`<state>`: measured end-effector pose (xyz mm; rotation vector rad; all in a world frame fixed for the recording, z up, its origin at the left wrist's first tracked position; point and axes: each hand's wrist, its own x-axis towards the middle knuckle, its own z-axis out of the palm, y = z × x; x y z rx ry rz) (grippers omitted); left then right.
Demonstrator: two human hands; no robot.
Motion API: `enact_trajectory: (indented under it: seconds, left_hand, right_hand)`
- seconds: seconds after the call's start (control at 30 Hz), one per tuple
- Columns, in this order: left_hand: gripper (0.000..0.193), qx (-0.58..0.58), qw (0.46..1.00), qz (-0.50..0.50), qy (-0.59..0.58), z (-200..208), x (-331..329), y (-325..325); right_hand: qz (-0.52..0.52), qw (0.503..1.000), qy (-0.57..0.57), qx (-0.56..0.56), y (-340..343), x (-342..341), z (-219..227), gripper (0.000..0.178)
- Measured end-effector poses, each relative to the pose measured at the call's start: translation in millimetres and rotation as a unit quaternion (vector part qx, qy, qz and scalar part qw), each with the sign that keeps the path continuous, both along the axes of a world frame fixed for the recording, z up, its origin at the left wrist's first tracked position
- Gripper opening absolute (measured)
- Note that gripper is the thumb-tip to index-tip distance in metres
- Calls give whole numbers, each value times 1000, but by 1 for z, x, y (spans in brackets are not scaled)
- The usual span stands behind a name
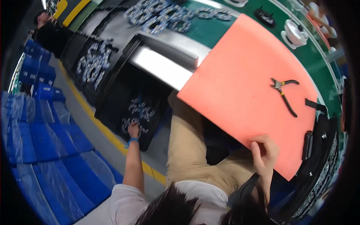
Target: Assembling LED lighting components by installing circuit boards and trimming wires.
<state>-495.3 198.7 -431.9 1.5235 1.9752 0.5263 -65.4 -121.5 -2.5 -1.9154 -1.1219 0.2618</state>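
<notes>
My left hand [134, 129] reaches down into a black bin [107, 101] at my left side. Its fingers are bunched among small silvery-white, ring-like parts [141, 109]; what they pinch is too small to make out. On the near edge of an orange mat [243, 82] rests my right hand [267, 152], its fingers curled toward the thumb and nothing visible in them. Farther up the mat lie cutting pliers [283, 93] with black and yellow handles, opened out and apart from my hand.
More ring-like parts [161, 17] lie on the bench beyond and in another dark tray [93, 63]. A metal-edged ledge [161, 62] borders the bin. Blue boxes [48, 150] under clear film stand left. A white device [295, 34] and a black item [264, 17] sit behind the mat. A person [48, 33] is far left.
</notes>
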Motion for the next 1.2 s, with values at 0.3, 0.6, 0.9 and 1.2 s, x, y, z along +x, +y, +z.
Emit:
enact_trajectory:
  seconds: [0.3,0.6,0.9,1.2]
  left_hand:
    - [28,83,991,63,-79,35,-1,-7]
    - [29,144,884,300,-328,103,42,-7]
    - [34,124,685,319,-643,215,45,-24]
    - [16,113,711,35,-693,316,106,-53]
  right_hand:
    - [-37,994,-99,16,-5,67,49,12]
    - [-203,879,-429,-55,41,286,20,31]
    - [-214,773,-569,-179,71,364,2,18]
    - [-11,895,-443,52,98,227,41,29]
